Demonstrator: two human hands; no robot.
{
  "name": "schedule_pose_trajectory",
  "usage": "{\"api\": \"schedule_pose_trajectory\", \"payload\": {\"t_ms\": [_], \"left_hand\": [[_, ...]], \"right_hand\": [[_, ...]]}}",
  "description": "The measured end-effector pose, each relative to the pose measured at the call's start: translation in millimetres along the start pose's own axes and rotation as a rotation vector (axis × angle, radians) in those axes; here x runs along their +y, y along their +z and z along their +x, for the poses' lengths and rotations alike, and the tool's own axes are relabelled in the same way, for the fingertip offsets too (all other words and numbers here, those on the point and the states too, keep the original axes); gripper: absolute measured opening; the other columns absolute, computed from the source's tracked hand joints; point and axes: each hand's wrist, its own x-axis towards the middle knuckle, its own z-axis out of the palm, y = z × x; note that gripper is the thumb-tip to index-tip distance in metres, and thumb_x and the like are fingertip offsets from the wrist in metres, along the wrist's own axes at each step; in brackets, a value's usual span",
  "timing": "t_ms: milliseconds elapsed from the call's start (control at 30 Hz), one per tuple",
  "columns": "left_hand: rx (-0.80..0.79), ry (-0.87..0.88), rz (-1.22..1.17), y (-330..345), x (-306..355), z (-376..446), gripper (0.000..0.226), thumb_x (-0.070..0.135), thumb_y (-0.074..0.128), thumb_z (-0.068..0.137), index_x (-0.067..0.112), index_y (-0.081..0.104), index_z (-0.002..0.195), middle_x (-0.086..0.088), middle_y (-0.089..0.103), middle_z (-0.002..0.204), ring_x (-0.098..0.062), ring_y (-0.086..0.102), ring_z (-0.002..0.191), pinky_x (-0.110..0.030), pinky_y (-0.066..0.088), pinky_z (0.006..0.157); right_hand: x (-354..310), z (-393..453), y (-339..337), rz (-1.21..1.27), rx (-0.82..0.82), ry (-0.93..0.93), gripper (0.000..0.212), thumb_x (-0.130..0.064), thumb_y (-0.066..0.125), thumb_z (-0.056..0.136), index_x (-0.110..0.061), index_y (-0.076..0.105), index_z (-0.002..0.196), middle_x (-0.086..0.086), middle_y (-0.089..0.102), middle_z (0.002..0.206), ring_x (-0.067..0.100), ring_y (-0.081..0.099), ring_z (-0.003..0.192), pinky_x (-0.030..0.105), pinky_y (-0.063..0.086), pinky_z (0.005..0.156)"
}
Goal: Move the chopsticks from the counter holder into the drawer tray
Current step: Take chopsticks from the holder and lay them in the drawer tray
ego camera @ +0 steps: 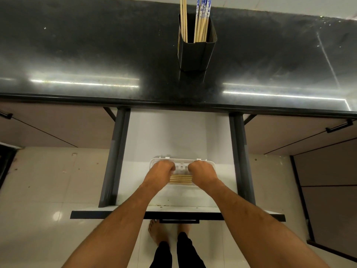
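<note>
A black holder (pixel 195 55) stands on the dark counter with several wooden chopsticks (pixel 201 26) upright in it, some with blue and white tops. Below, the drawer is pulled out and a white tray (pixel 181 161) lies in it. Several wooden chopsticks (pixel 181 178) lie flat across the tray's near side. My left hand (pixel 162 169) and my right hand (pixel 201 169) rest curled over the tray's left and right ends, covering the chopsticks' tips. Whether the fingers grip the chopsticks or the tray is hidden.
The drawer (pixel 173 136) has a white floor, dark side rails and a dark front panel (pixel 108 214) near my legs. Closed cabinet doors flank it. The glossy counter edge (pixel 173 102) overhangs the drawer's back. My bare feet stand on the tiled floor.
</note>
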Motion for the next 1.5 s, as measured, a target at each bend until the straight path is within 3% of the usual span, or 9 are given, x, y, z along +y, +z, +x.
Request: {"api": "schedule_pose_trajectory", "payload": {"t_ms": [167,300,367,433,500,633,867,1067,1500], "left_hand": [[0.56,0.129,-0.163,-19.7,1.9,-15.4,0.018,0.006,0.061,0.096,0.011,0.072,0.11,0.0,0.071,0.107,-0.012,0.064,0.098,-0.021,0.053,0.09],[0.734,-0.277,-0.524,-32.2,2.9,-15.5,0.022,0.011,0.052,0.103,0.014,0.068,0.117,0.002,0.067,0.114,-0.012,0.062,0.103,-0.026,0.056,0.089],[0.685,-0.592,-0.661,-31.7,-6.6,-8.3,0.025,0.017,0.047,0.105,0.01,0.068,0.117,-0.008,0.069,0.114,-0.022,0.065,0.1,-0.035,0.059,0.086],[0.503,-0.875,-0.663,-25.9,-20.6,-3.1,0.029,0.019,0.044,0.106,0.001,0.066,0.113,-0.019,0.069,0.108,-0.028,0.067,0.093,-0.04,0.059,0.084],[0.359,-0.992,-0.702,-16.4,-34.5,-1.3,0.031,0.022,0.045,0.106,0.0,0.066,0.111,-0.02,0.07,0.105,-0.028,0.066,0.085,-0.039,0.058,0.078],[0.287,-1.009,-0.824,-3.2,-38.2,-0.7,0.028,0.027,0.048,0.103,0.006,0.066,0.107,-0.015,0.07,0.102,-0.023,0.061,0.077,-0.031,0.049,0.062],[0.269,-1.0,-0.836,-4.1,-31.7,-0.9,0.031,0.032,0.05,0.101,0.007,0.066,0.108,-0.016,0.07,0.106,-0.03,0.068,0.095,-0.041,0.057,0.083],[0.268,-0.978,-0.818,-3.3,-30.8,-2.3,0.032,0.031,0.048,0.103,0.006,0.066,0.109,-0.016,0.069,0.107,-0.027,0.064,0.09,-0.039,0.055,0.082],[0.231,-0.964,-0.82,-2.7,-30.5,-5.9,0.025,0.029,0.047,0.104,0.009,0.061,0.099,-0.013,0.066,0.098,-0.018,0.057,0.073,-0.026,0.042,0.056]], "right_hand": [[14.6,-12.8,0.5,0.403,0.529,0.037,0.013,-0.006,0.063,0.088,-0.011,0.074,0.091,0.002,0.072,0.088,0.017,0.065,0.066,0.028,0.058,0.061],[29.1,-18.7,-17.1,0.944,0.709,0.559,0.022,-0.008,0.055,0.095,-0.013,0.068,0.077,-0.002,0.063,0.071,0.01,0.057,0.063,0.017,0.049,0.059],[41.1,-15.0,-11.2,1.147,0.609,0.829,0.032,-0.016,0.048,0.099,-0.011,0.062,0.07,0.003,0.058,0.067,0.016,0.056,0.064,0.025,0.045,0.054],[50.0,-12.9,1.2,1.172,0.403,1.011,0.04,-0.034,0.042,0.103,-0.008,0.067,0.086,0.01,0.066,0.083,0.026,0.066,0.08,0.036,0.056,0.069],[53.6,-10.6,17.1,1.213,0.232,1.057,0.051,-0.05,0.037,0.102,-0.01,0.068,0.102,0.012,0.072,0.097,0.031,0.071,0.091,0.048,0.06,0.084],[42.3,-16.3,14.6,1.323,0.11,1.073,0.046,-0.049,0.035,0.105,-0.011,0.061,0.099,0.013,0.071,0.09,0.029,0.073,0.081,0.046,0.063,0.08],[34.6,-14.0,14.4,1.119,0.101,1.023,0.053,-0.046,0.032,0.107,-0.005,0.064,0.11,0.015,0.072,0.103,0.029,0.073,0.088,0.043,0.062,0.084],[32.7,-13.8,15.8,1.021,0.096,0.997,0.054,-0.045,0.032,0.107,-0.003,0.066,0.109,0.016,0.072,0.105,0.029,0.072,0.091,0.041,0.062,0.085],[32.3,-10.8,17.3,0.971,0.092,0.922,0.05,-0.043,0.031,0.108,-0.005,0.063,0.111,0.016,0.071,0.109,0.029,0.072,0.093,0.041,0.061,0.087]]}}
